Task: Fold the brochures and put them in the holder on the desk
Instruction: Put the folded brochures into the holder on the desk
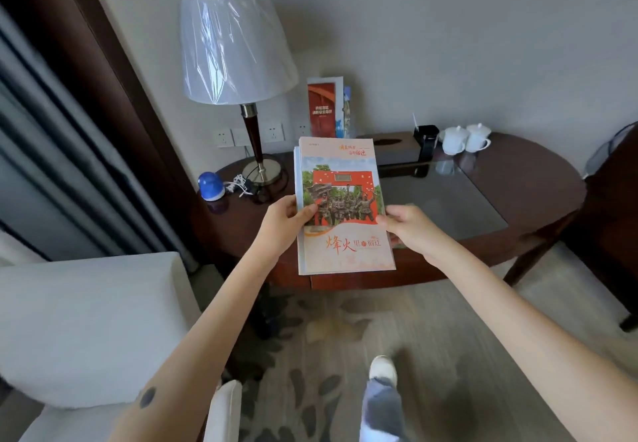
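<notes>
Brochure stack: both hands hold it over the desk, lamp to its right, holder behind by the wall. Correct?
One error: the lamp stands to the left of the brochure stack, not its right; the head view shows it. The rest holds: left hand and right hand both hold it over the desk, holder behind by the wall.

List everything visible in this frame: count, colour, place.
held brochures: small stack, orange and cream, over desk's front edge
standing brochures: at least two, red in front, upright at desk back
lamp: one, white shade, desk left
blue dome: one, blue, desk's left edge
tissue box: one, dark, desk back
cups: two, white, lidded, desk back right
desk: one, dark brown, glass-topped
armchair: one, white, lower left
left hand: grips stack's left edge
right hand: grips stack's right edge
</notes>
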